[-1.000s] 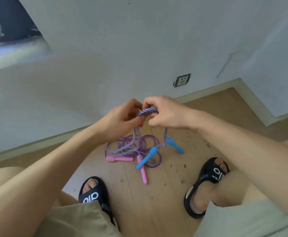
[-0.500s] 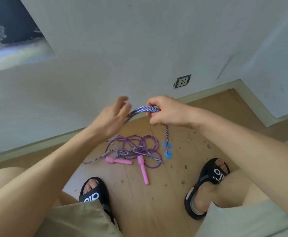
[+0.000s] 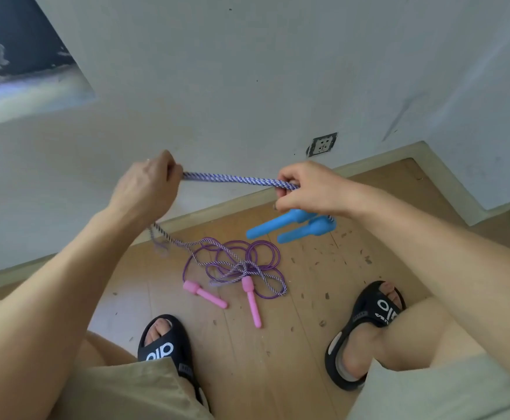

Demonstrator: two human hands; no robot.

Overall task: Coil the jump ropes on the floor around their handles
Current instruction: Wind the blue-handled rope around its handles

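Observation:
A braided purple-and-white jump rope (image 3: 232, 179) is stretched doubled between my two hands, above the floor. My left hand (image 3: 149, 184) grips its left end, and my right hand (image 3: 305, 187) pinches the other end. Its two blue handles (image 3: 290, 227) hang just below my right hand. The rest of this rope trails from under my left hand down to the floor. There it crosses a second jump rope, a smooth purple cord (image 3: 260, 256) in loose loops with two pink handles (image 3: 226, 295).
I sit with both feet in black sandals, one (image 3: 164, 341) at the left and one (image 3: 369, 325) at the right of the ropes. The wooden floor (image 3: 278, 374) carries small debris. A white wall with a socket (image 3: 322, 144) stands just behind.
My hands have moved apart and the braided rope now runs taut between them. The blue handles have risen off the floor to hang under my right hand.

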